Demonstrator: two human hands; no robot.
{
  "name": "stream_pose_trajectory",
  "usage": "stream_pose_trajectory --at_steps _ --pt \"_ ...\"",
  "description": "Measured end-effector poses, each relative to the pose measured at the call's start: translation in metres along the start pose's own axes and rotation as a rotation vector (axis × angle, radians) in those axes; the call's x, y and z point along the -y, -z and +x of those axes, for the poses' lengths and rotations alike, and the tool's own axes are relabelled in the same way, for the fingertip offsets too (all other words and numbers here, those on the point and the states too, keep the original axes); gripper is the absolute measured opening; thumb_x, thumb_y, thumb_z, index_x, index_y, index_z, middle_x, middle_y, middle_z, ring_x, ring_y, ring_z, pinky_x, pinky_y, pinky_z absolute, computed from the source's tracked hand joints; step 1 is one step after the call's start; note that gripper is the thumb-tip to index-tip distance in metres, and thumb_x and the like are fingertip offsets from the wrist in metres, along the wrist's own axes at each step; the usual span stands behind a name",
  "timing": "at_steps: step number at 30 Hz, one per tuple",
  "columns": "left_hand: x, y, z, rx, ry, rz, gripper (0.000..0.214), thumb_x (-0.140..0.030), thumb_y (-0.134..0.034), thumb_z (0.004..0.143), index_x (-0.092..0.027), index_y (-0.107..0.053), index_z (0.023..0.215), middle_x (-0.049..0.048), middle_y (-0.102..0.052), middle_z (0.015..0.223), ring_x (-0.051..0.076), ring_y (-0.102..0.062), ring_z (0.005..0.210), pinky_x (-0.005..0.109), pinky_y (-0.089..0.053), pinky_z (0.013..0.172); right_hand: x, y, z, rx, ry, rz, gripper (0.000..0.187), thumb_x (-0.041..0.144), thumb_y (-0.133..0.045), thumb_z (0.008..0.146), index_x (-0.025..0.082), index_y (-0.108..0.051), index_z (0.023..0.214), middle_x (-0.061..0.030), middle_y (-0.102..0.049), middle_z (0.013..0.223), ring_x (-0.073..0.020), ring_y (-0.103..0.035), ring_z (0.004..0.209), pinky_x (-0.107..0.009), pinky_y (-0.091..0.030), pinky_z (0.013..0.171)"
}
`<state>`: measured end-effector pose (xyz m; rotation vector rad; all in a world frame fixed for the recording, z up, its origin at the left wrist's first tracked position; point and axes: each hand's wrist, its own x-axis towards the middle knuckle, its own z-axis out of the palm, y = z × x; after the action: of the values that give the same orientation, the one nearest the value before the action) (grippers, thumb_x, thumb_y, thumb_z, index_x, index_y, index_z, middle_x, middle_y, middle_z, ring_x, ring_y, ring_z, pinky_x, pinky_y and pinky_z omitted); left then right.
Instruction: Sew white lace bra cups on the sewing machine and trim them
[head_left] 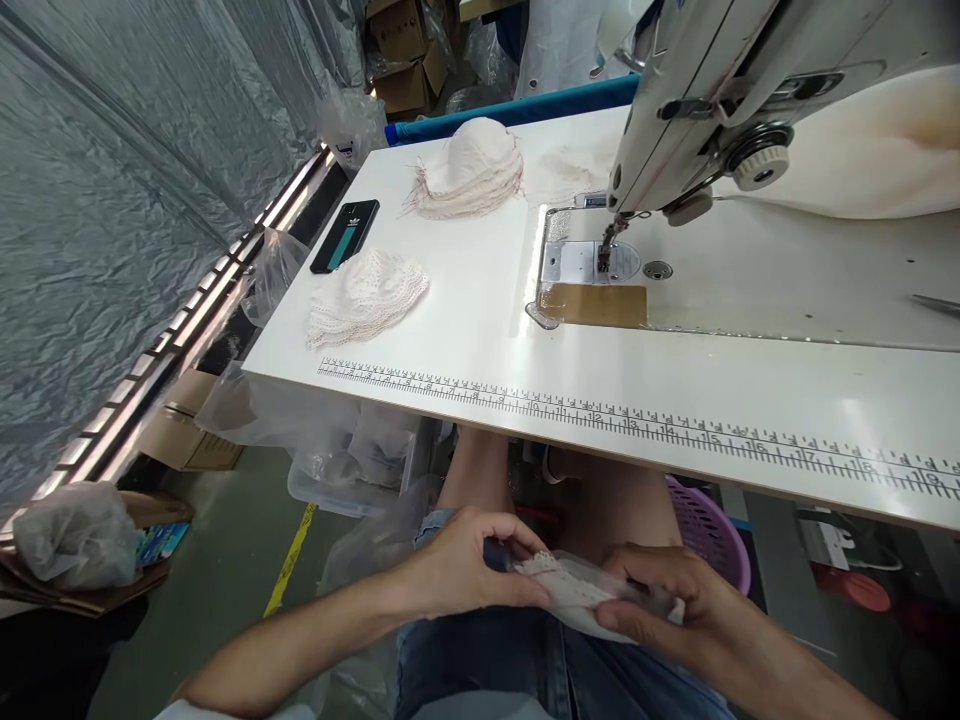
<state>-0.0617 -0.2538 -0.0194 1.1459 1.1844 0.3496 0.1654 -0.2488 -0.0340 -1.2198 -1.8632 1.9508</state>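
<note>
Hands: 2, both grasping. Left hand pinches one end of 1 white lace-edged fabric piece between thumb and fingers; right hand grips the other end, thumb on top. The piece is held above the lap, in front of the worktop and clear of it.

On the worktop: 2 stacks of pale fabric. Near stack, lace-edged, lies toward the left edge; far stack, domed, with loose reddish threads at its rim. Layers in each overlap; count not readable. Smartphone: 1, dark with a teal stripe, just beside the near stack.

Sewing machine: 1, at right; 1 presser foot over the needle plate. Printed ruler scale: 1, along the front edge. Metal tool: 1, cut off by the right border, type unclear.

Below worktop level: 1 purple basket, right of the legs; 1 clear plastic bin, left of them. Yellow floor stripe: 1, left of the bin.
</note>
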Motion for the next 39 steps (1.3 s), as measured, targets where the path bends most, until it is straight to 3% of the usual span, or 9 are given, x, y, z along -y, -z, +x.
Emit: stream_pose_trajectory --at_steps 12,17,22,28,35,39 --pt "0.010 -0.017 0.004 -0.077 0.079 -0.326 0.024 -0.034 -0.080 0.062 -0.014 -0.074 0.074 0.0030 -0.066 0.075 0.014 -0.057 0.075 0.022 -0.041 0.070 -0.002 0.001 -0.002 -0.062 -0.010 -0.115 0.032 0.046 -0.059 0.083 0.020 -0.051 0.066 0.0042 -0.047 0.062 -0.0128 -0.044 0.061 -0.022 -0.027 0.054" --pt "0.010 -0.014 0.003 -0.040 0.161 -0.340 0.028 -0.038 -0.080 0.059 -0.014 -0.074 0.073 0.0008 -0.065 0.067 0.010 -0.053 0.064 0.020 -0.039 0.063 -0.005 0.001 0.000 -0.008 -0.009 0.006 0.034 0.047 -0.061 0.081 0.019 -0.053 0.064 0.0046 -0.045 0.061 -0.0112 -0.039 0.059 -0.021 -0.026 0.053" --pt "0.006 -0.014 0.002 0.032 0.170 -0.316 0.042 -0.043 -0.082 0.056 -0.013 -0.075 0.085 0.0007 -0.063 0.063 0.008 -0.050 0.059 0.019 -0.035 0.058 -0.005 -0.003 0.002 0.012 -0.048 0.048 0.035 0.048 -0.062 0.080 0.017 -0.057 0.064 0.0050 -0.042 0.058 -0.0105 -0.036 0.057 -0.022 -0.024 0.051" --pt "0.008 -0.018 0.003 -0.022 0.201 -0.331 0.039 -0.045 -0.081 0.056 -0.012 -0.076 0.077 0.0025 -0.064 0.062 0.008 -0.049 0.056 0.019 -0.035 0.056 -0.003 -0.002 0.003 0.043 -0.074 0.082 0.037 0.050 -0.064 0.078 0.016 -0.060 0.065 0.0044 -0.043 0.058 -0.0104 -0.037 0.057 -0.022 -0.024 0.051" --pt "0.007 -0.016 0.003 -0.031 0.219 -0.352 0.035 -0.043 -0.081 0.057 -0.012 -0.075 0.072 0.0031 -0.065 0.062 0.009 -0.051 0.058 0.020 -0.037 0.057 -0.002 0.002 0.000 0.096 -0.011 0.053 0.029 0.045 -0.063 0.080 0.018 -0.065 0.073 0.0016 -0.055 0.067 -0.0140 -0.050 0.065 -0.021 -0.034 0.057" --pt "0.004 -0.012 0.002 -0.033 0.217 -0.352 0.035 -0.043 -0.080 0.058 -0.012 -0.075 0.073 0.0029 -0.065 0.063 0.009 -0.052 0.060 0.020 -0.038 0.059 -0.003 0.004 -0.003 0.075 -0.038 -0.007 0.019 0.039 -0.063 0.081 0.021 -0.068 0.079 -0.0005 -0.063 0.080 -0.0178 -0.057 0.079 -0.024 -0.039 0.069"
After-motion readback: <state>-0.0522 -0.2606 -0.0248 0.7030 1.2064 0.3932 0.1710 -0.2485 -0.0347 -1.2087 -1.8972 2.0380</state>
